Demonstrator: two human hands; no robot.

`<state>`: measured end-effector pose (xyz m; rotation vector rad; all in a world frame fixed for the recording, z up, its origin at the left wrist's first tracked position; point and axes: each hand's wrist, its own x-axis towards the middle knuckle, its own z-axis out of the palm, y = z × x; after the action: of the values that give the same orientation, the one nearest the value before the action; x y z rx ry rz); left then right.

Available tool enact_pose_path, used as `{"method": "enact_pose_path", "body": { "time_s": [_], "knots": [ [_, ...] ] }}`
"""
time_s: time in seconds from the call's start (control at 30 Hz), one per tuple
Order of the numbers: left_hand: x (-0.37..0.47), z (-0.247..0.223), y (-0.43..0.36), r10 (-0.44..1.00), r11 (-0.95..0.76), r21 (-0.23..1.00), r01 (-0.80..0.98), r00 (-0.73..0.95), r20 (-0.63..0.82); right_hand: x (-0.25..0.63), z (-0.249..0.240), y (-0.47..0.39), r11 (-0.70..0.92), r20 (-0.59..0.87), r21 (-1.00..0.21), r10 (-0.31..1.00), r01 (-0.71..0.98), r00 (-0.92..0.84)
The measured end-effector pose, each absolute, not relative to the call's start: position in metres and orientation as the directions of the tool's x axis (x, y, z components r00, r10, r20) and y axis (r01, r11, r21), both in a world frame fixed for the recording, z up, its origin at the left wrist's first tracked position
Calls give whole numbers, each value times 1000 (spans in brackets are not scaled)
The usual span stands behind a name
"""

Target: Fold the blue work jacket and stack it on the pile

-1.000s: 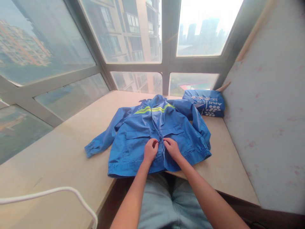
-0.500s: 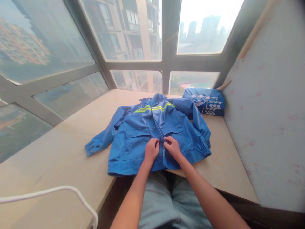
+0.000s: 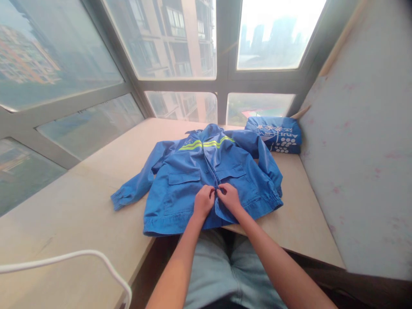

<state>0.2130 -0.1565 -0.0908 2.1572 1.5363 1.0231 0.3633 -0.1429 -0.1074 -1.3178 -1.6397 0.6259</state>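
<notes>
A blue work jacket (image 3: 183,197) with yellow-green stripes across the chest lies front up, collar away from me and hem at the near edge. Its left-lying sleeve stretches out to the side; the other bends down along the body. My left hand (image 3: 205,201) pinches one edge of the front opening, below the chest pockets. My right hand (image 3: 229,198) pinches the other edge, its fingertips almost against those of my left. Whatever small fastening sits between the fingertips is hidden.
The jacket rests on a pale tabletop (image 3: 93,171) below large windows. Behind it at the right, a folded blue bundle (image 3: 273,134) with white lettering sits against the patterned wall (image 3: 363,171). A white cable (image 3: 86,253) curves across the near left corner.
My right hand has moved left, bringing its edge of the jacket front up to my left hand. The gap between the fingertips has narrowed. The view has shifted slightly.
</notes>
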Motion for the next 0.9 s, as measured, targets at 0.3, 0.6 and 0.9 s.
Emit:
{"method": "enact_pose_path", "body": {
  "time_s": [0.3, 0.6, 0.9],
  "knots": [
    [213, -87, -157, 927, -344, 662, 666, 129, 352, 360, -108, -142, 294, 328, -813, 944, 503, -22],
    [209, -85, -154, 960, -217, 786, 578, -22, 281, 361, -99, -150, 320, 303, -814, 946, 484, -117],
    [207, -85, -145, 990, -69, 904, 423, -79, 113, 353, -87, -144, 151, 158, -832, 987, 534, -34]
  ]
}}
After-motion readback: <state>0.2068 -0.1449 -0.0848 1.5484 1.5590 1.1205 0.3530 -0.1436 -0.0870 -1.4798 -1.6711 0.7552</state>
